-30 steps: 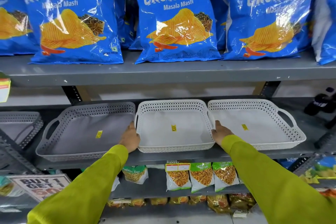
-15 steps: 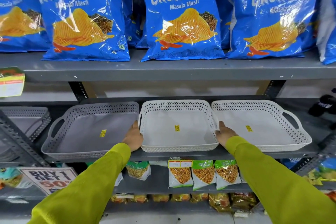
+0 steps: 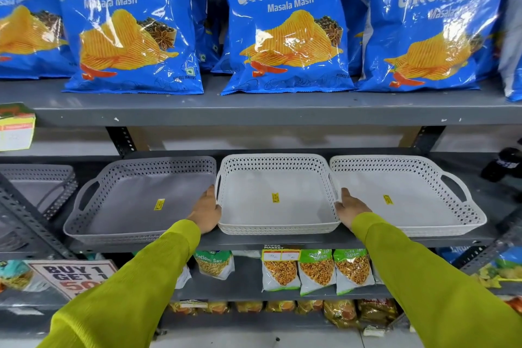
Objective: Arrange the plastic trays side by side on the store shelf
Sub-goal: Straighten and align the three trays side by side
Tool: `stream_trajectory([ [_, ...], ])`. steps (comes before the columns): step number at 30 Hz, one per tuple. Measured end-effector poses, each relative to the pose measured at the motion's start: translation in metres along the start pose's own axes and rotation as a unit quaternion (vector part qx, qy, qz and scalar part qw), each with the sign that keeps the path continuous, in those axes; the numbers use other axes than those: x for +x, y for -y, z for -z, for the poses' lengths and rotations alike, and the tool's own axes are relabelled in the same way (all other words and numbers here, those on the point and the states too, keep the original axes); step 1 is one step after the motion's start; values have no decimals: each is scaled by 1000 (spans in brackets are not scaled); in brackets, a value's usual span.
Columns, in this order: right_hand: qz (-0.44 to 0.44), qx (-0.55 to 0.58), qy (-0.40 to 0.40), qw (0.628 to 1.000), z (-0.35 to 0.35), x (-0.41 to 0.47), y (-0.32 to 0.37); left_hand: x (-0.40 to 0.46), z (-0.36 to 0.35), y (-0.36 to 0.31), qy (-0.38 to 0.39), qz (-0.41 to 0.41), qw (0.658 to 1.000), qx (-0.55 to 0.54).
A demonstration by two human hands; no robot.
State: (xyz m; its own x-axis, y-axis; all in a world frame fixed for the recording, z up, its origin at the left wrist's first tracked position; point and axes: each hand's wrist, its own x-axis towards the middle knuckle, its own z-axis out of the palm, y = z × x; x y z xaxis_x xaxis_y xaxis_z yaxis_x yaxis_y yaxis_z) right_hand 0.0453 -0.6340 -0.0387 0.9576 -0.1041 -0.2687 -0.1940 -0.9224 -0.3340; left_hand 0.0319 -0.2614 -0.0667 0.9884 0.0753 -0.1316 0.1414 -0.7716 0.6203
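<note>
Three perforated plastic trays stand in a row on the grey middle shelf (image 3: 282,241). A grey tray (image 3: 127,206) is on the left, a white tray (image 3: 254,200) in the middle and a second white tray (image 3: 409,186) on the right. Each has a small yellow sticker on its floor. My left hand (image 3: 207,210) grips the left side of the middle tray, between it and the grey tray. My right hand (image 3: 350,206) grips the middle tray's right side, pressed against the right tray. Both sleeves are lime green.
Large blue Crunchem wafer bags (image 3: 282,22) fill the shelf above. Another grey tray (image 3: 36,186) sits at the far left behind a slotted upright. Small snack packets (image 3: 316,268) hang below, beside a "Buy 1 Get 1" sign (image 3: 70,277). A dark object (image 3: 502,167) lies at far right.
The view has shifted a little to the right and downward. My hands keep their grip on the middle tray's sides, and the trays sit about where they were.
</note>
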Motion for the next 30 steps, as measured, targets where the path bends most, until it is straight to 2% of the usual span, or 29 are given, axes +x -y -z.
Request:
stream_trajectory([
  [16,-4,-3,1,1000,-1,-1,2,-5,3,-5,-3,-14,1000,-17],
  [24,-11,18,21,1000,3,0,2,-4,7,3,31,5,999,-27],
  [30,-18,46,38,998,5,0,0,-15,13,-8,50,-27,997,-44],
])
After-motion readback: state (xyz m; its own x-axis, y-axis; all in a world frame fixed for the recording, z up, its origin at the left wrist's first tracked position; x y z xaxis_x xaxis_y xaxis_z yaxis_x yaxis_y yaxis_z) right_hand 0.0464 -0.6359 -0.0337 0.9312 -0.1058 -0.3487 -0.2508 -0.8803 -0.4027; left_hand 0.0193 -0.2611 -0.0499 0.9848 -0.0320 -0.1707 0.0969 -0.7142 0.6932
